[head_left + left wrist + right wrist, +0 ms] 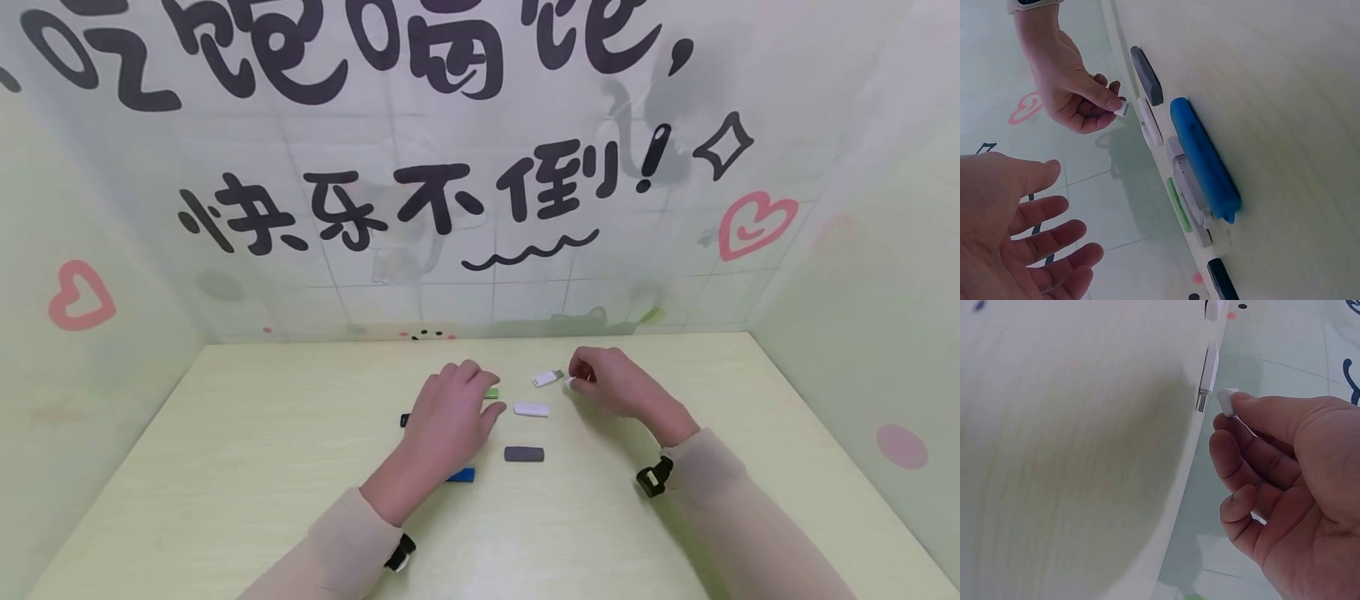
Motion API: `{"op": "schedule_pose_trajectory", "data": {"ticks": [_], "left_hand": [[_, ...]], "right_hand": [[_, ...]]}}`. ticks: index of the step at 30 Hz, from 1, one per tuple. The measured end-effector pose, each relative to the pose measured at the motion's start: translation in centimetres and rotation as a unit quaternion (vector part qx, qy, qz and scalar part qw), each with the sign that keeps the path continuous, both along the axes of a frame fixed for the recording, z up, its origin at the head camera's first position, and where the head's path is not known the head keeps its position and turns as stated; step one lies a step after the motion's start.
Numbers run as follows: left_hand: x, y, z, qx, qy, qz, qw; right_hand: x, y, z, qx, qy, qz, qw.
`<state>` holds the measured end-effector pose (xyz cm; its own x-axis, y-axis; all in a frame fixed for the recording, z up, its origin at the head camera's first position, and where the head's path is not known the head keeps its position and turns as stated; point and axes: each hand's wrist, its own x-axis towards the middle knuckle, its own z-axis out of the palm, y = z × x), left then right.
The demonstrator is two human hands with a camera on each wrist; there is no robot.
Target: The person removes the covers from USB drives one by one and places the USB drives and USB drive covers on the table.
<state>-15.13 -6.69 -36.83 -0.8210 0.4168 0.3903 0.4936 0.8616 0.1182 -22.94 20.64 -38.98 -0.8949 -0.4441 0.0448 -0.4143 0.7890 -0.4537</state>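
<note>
**1 white cap-like piece (1227, 402) held near a bare metal plug (1202, 402)**

Off to the far left, a pink heart (82, 296) marks the side wall, well apart from the hands. Just beyond the outer side of the left hand (450, 414), a black stick (405, 420) shows only 1 end, since that hand covers the rest in the head view. The left hand is loosely spread, thumb apart, with nothing in its grasp. It also screens part of a blue stick (461, 475) by its heel and a green stick (492, 393) seen between thumb and forefinger; the left wrist view shows a pale stick (1188, 181) there too.

Right of the left thumb lie a white stick (532, 410) and, nearer the person, a dark grey stick (524, 454); both lie flat with space between them, probably so each can be picked up singly.

Between the 2 hands, a white USB stick (547, 378) points its plug at the right hand (611, 383). That hand is nearly closed, pinching the piece between thumb and fingertip, presumably because it is too small for a fuller grip. Its fingers hide most of the piece from above. A black wrist strap (655, 477) sits behind it, over the desk (757, 442).
</note>
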Motion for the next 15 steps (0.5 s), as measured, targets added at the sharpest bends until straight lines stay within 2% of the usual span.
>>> {"op": "schedule_pose_trajectory", "data": {"ticks": [10, 15], "left_hand": [[1.7, -2.2, -0.3, -0.034, 0.009, 0.007, 0.9994], [2.4, -3.4, -0.7, -0.049, 0.000, 0.025, 0.9985]], "right_hand": [[-1.0, -0.3, -0.7, 0.005, -0.015, -0.008, 1.000], [-1.1, -0.5, -0.7, 0.005, -0.016, -0.006, 1.000]]}}
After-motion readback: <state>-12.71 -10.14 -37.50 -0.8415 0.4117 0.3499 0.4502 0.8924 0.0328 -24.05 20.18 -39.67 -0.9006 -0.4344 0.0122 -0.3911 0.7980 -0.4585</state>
